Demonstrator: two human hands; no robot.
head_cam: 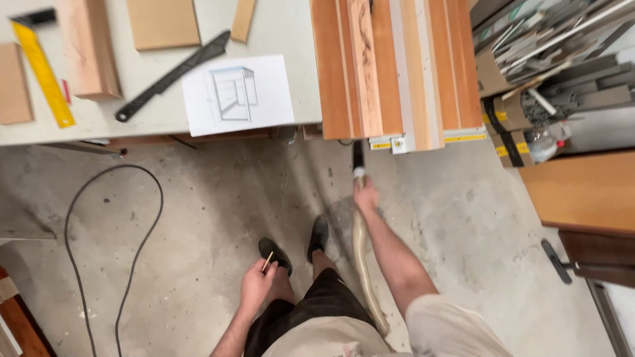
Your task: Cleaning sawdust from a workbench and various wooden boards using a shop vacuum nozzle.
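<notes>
Gripping a beige vacuum hose (361, 261) near its nozzel below stacked wooden boards (390, 66) on the counter (278, 26), the right hand (365, 196) closes its grip; the left hand (256, 285) pinches a pencil (268, 262).

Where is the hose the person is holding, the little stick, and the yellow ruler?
hose (360, 251), head view, middle of the pale tube below the right hand.
little stick (267, 262), head view, thin shaft above the left hand's fingers.
yellow ruler (43, 76), head view, middle of the yellow blade.
</notes>
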